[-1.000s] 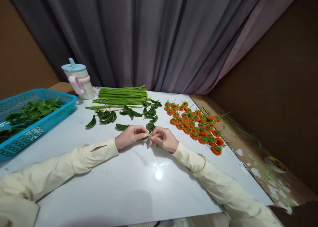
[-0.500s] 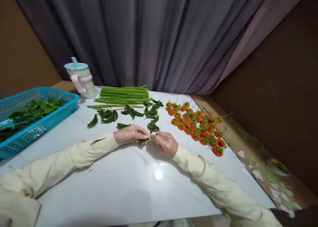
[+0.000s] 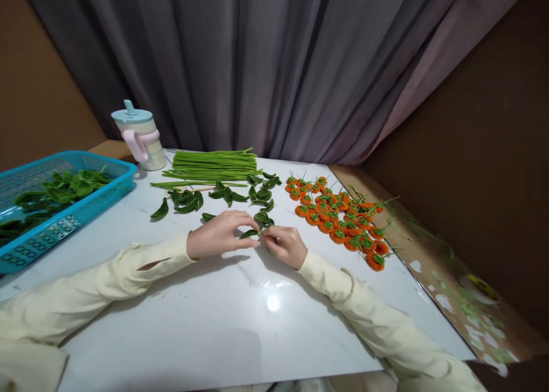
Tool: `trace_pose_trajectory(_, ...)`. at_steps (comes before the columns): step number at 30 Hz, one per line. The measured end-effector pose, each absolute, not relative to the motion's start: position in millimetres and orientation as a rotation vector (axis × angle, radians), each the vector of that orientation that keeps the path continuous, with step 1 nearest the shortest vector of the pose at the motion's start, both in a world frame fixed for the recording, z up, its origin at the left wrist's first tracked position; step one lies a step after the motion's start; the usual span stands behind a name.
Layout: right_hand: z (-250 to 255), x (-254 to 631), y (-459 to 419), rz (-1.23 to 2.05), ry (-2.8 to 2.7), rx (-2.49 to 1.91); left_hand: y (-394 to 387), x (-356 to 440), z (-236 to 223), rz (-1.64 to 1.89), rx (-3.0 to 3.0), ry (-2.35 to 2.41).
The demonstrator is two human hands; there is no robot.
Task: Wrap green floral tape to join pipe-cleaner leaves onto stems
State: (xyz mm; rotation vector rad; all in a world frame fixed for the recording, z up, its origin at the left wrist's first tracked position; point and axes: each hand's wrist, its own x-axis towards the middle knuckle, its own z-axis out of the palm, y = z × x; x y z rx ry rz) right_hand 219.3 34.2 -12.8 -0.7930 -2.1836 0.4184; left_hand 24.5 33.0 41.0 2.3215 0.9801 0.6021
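Note:
A dark green fuzzy pipe-cleaner leaf is pinched at its right end by the fingertips of my right hand. From the left, my left hand reaches around that leaf, thumb and fingers apart, without gripping it. Just beyond the fingertips lies a small cluster of similar leaves. Another leaf shows partly behind my left hand. More dark green leaves are spread in loose groups farther back on the white table.
Light green pipe-cleaner stems lie bundled at the back. Several orange fuzzy pumpkin-like pieces with green tops cover the right side. A blue basket of green leaves stands left, near a lidded cup. Scraps litter the brown surface at right.
My left hand has opened and let go of the leaf, its fingers spreading around it. The right hand stays in nearly the same place, pinching the leaf's end.

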Motion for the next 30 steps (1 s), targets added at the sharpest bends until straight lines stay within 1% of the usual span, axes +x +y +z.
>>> trace_pose_trajectory(3,-8.8,216.9,31.9,0.611,-2.093,-0.904,26.7,25.6,37.6,0.583,2.556,0.977)
trace_pose_trajectory(9,-3.9,213.6,29.3,0.919,-1.982,-0.945,27.0,25.0,29.6,0.566,2.653,0.918)
trace_pose_trajectory(15,-4.1,215.0,35.5,1.505,-1.639,-0.886,28.7,24.0,28.8,0.618,2.676,0.914)
trace_pose_trajectory(17,-3.1,215.4,37.7,1.635,-1.533,-0.847,28.6,24.5,27.4,0.676,2.681,0.913)
trace_pose_trajectory(24,0.9,214.2,41.1,1.841,-1.316,-0.759,27.5,25.2,25.7,0.891,2.687,0.89)
trace_pose_trajectory(26,1.1,214.5,41.1,1.839,-1.316,-0.744,27.2,25.5,26.2,0.915,2.669,0.896)
trace_pose_trajectory(30,1.5,215.4,38.9,1.736,-1.41,-0.759,25.9,26.8,29.7,0.903,2.546,0.94)
